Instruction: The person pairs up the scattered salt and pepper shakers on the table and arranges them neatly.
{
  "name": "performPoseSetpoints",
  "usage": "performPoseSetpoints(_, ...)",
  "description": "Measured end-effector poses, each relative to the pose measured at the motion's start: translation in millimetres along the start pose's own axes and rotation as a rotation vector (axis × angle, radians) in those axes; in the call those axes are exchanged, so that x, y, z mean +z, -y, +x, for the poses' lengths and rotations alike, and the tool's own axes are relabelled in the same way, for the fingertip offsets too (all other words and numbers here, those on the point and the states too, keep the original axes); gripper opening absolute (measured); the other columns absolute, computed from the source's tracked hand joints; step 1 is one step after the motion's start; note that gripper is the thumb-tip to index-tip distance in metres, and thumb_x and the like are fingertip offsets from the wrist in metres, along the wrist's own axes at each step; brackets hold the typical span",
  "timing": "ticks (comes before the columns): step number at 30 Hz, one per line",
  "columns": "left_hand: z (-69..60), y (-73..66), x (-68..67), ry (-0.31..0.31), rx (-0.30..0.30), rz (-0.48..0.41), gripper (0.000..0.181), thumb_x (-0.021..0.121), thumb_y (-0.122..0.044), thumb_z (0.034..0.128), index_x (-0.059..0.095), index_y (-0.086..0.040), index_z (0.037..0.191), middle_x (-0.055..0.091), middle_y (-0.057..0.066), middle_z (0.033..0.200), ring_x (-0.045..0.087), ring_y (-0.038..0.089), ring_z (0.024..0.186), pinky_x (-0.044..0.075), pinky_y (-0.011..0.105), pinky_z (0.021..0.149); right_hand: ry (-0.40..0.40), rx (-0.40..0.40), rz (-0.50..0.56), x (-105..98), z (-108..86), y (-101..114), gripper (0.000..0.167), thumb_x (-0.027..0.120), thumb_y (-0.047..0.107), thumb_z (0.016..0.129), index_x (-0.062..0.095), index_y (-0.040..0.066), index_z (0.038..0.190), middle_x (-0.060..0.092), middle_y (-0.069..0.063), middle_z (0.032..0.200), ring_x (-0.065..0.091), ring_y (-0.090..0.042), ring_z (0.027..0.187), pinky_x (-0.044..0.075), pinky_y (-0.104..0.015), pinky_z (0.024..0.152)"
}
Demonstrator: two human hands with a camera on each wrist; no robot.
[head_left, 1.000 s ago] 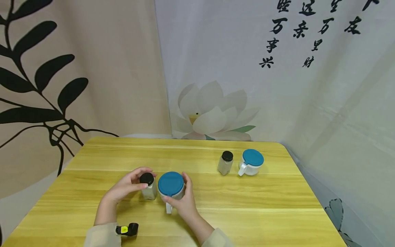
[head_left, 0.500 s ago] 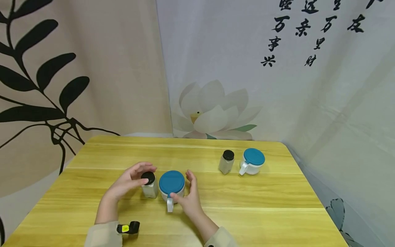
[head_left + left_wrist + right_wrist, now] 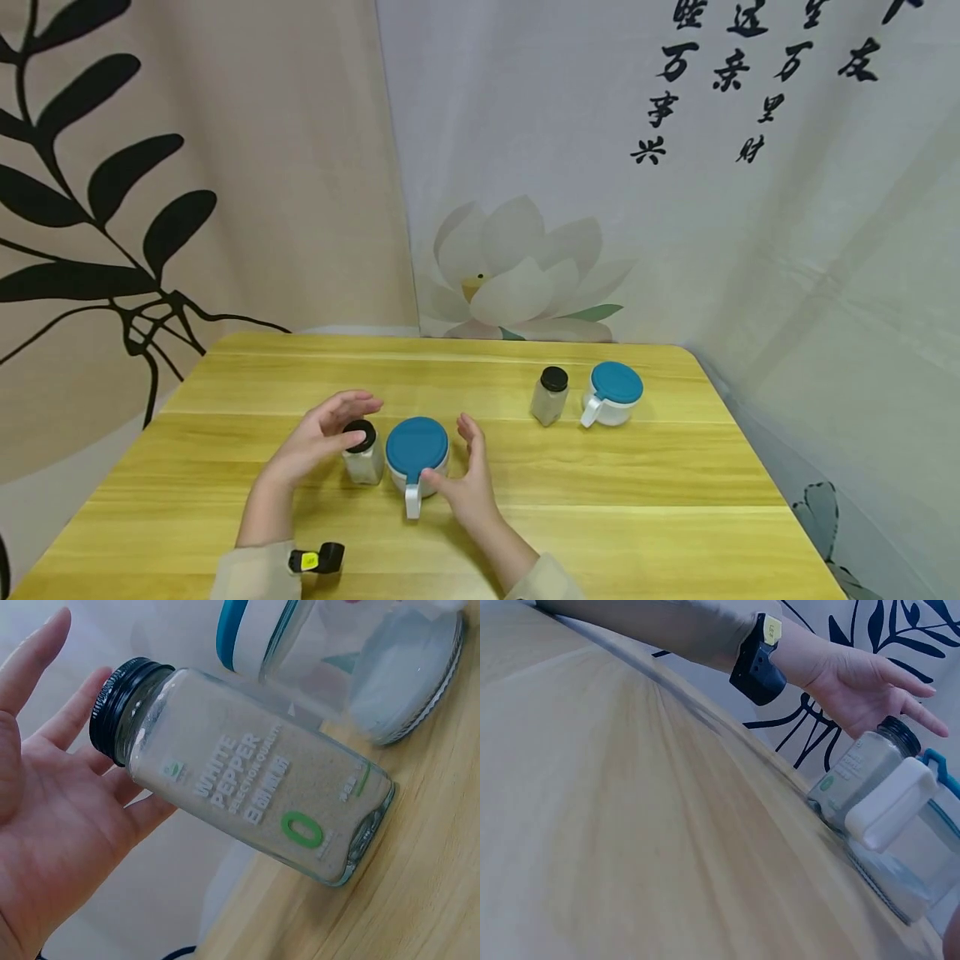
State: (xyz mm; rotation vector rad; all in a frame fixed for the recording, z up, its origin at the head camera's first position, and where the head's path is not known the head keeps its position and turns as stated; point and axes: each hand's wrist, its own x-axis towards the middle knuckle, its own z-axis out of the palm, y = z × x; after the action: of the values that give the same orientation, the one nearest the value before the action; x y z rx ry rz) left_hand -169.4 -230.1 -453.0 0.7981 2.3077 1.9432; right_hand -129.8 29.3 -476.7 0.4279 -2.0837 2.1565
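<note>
A glass bottle of white pepper (image 3: 364, 467) with a black cap stands upright at the table's left middle. My left hand (image 3: 311, 446) is spread beside it; in the left wrist view the thumb is clear of the cap and the other fingers (image 3: 71, 712) extend behind the bottle. Close to its right stands a clear jar (image 3: 417, 447) with a blue lid and a white handle (image 3: 892, 804) towards me. Around the jar's right side my right hand (image 3: 472, 492) is spread, its thumb near the lid's front edge; whether it touches is unclear.
Farther back on the right stand a second black-capped bottle (image 3: 550, 397) and a second blue-lidded jar (image 3: 613, 392), its handle towards the front left. The wooden table (image 3: 637, 517) meets printed cloth hangings (image 3: 517, 167) at its back edge.
My right hand has loosened from the blue-lidded jar and shifted slightly right, its fingers coming away. The left hand's fingers have spread at the pepper bottle. Bottle and jar stay in place.
</note>
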Motion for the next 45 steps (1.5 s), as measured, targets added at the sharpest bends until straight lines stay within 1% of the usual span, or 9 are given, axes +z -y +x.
performPoseSetpoints(6, 1.4, -3.4, 1.0, -0.023, 0.021, -0.011, 0.046, 0.056, 0.004, 0.0928, 0.040, 0.007, 0.136, 0.048, 0.027, 0.135, 0.048, 0.023, 0.125, 0.035, 0.023, 0.101, 0.000, -0.020, -0.003, -4.9, 0.0, 0.6, 0.085, 0.076, 0.001, 0.078, 0.025, -0.002, 0.145, 0.033, -0.021, 0.146, 0.027, -0.041, 0.135, 0.013, -0.056, 0.110)
performPoseSetpoints(10, 2.4, -8.1, 2.1, -0.033, 0.026, -0.025, 0.046, 0.056, 0.004, 0.0929, 0.040, 0.006, 0.136, 0.048, 0.025, 0.136, 0.046, 0.027, 0.126, 0.034, 0.024, 0.103, 0.000, -0.031, -0.014, -8.4, -0.1, 0.9, 0.082, 0.075, 0.001, 0.078, 0.027, -0.002, 0.144, 0.034, -0.021, 0.146, 0.028, -0.042, 0.134, 0.013, -0.056, 0.110)
performPoseSetpoints(17, 2.7, -17.6, 6.2, -0.061, 0.008, -0.013, 0.046, 0.056, 0.003, 0.0932, 0.043, 0.001, 0.137, 0.049, 0.021, 0.137, 0.044, 0.036, 0.127, 0.039, 0.026, 0.097, -0.004, -0.023, -0.023, -13.5, 0.8, 3.7, 0.079, 0.074, 0.001, 0.078, 0.029, -0.002, 0.143, 0.035, -0.020, 0.145, 0.029, -0.040, 0.134, 0.014, -0.055, 0.110)
performPoseSetpoints(22, 3.3, -23.7, 9.1, -0.069, 0.003, 0.002, 0.046, 0.057, 0.002, 0.0932, 0.043, 0.000, 0.138, 0.049, 0.019, 0.138, 0.045, 0.028, 0.127, 0.039, 0.026, 0.097, -0.004, -0.032, -0.032, -19.3, 2.3, 5.4, 0.076, 0.072, 0.000, 0.079, 0.030, -0.002, 0.143, 0.035, -0.020, 0.145, 0.028, -0.041, 0.134, 0.013, -0.058, 0.109)
performPoseSetpoints(28, 5.1, -28.0, 11.4, -0.069, 0.018, 0.004, 0.047, 0.058, 0.003, 0.0925, 0.044, -0.002, 0.138, 0.049, 0.018, 0.139, 0.046, 0.019, 0.127, 0.038, 0.027, 0.099, -0.013, -0.058, -0.039, -29.4, 4.3, 8.4, 0.076, 0.074, 0.008, 0.080, 0.032, -0.004, 0.142, 0.036, -0.021, 0.144, 0.029, -0.042, 0.133, 0.013, -0.060, 0.108)
performPoseSetpoints(33, 6.8, -31.0, 15.0, -0.060, 0.036, 0.013, 0.048, 0.058, 0.004, 0.0922, 0.044, -0.002, 0.138, 0.048, 0.019, 0.139, 0.045, 0.020, 0.127, 0.034, 0.027, 0.103, -0.007, -0.052, -0.035, -37.0, 5.0, 9.4, 0.078, 0.076, 0.014, 0.081, 0.031, -0.007, 0.142, 0.035, -0.021, 0.145, 0.027, -0.042, 0.133, 0.011, -0.065, 0.105)
performPoseSetpoints(36, 8.0, -33.3, 18.6, -0.052, 0.049, 0.013, 0.048, 0.058, 0.004, 0.0918, 0.043, 0.000, 0.138, 0.048, 0.021, 0.138, 0.046, 0.021, 0.127, 0.033, 0.026, 0.103, -0.009, -0.058, -0.043, -40.8, 5.5, 9.2, 0.078, 0.076, 0.016, 0.081, 0.032, -0.005, 0.142, 0.034, -0.021, 0.145, 0.027, -0.041, 0.134, 0.011, -0.066, 0.105)
performPoseSetpoints(41, 11.4, -37.3, 24.9, -0.032, 0.097, 0.000, 0.049, 0.058, 0.007, 0.0903, 0.043, 0.004, 0.136, 0.048, 0.024, 0.136, 0.046, 0.022, 0.126, 0.032, 0.024, 0.104, -0.020, -0.072, -0.057, -45.8, 6.0, 11.2, 0.078, 0.076, 0.014, 0.081, 0.032, -0.006, 0.142, 0.034, -0.021, 0.146, 0.027, -0.041, 0.134, 0.012, -0.067, 0.104)
performPoseSetpoints(45, 14.5, -38.6, 30.1, -0.024, 0.110, 0.007, 0.050, 0.059, 0.008, 0.0891, 0.042, 0.004, 0.136, 0.048, 0.023, 0.136, 0.046, 0.022, 0.127, 0.031, 0.024, 0.104, -0.027, -0.080, -0.055, -49.8, 6.0, 13.3, 0.078, 0.076, 0.012, 0.081, 0.032, -0.008, 0.141, 0.035, -0.022, 0.145, 0.027, -0.042, 0.134, 0.012, -0.068, 0.103)
